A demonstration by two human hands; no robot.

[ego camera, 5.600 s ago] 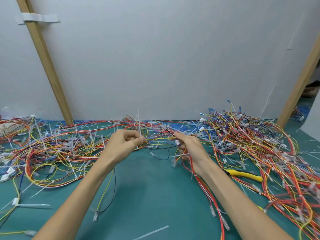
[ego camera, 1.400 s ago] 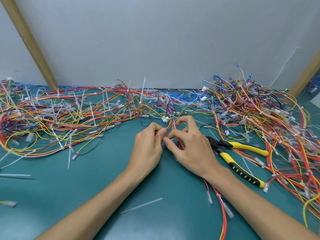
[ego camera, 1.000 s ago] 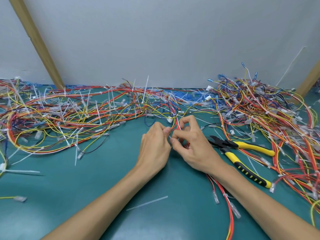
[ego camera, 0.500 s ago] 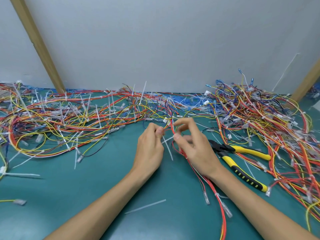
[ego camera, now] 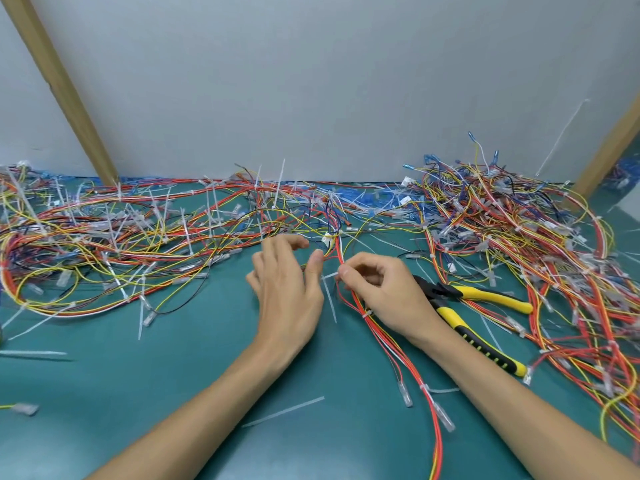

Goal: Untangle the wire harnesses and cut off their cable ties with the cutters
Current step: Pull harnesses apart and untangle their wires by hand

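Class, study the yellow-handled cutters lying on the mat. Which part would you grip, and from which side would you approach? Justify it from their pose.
Best grip the cutters by the two yellow handles, coming from above on the right. The handles splay toward the right, while the black head points left, close beside the right hand, which pinches the red harness.

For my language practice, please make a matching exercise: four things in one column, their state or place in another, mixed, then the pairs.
1 left hand
2 right hand
3 cutters
4 loose cable tie

A on the mat, nearest the viewer
B pinches red wires
C fingers spread, holds nothing
D on the mat, right of both hands

Pairs: 1-C, 2-B, 3-D, 4-A
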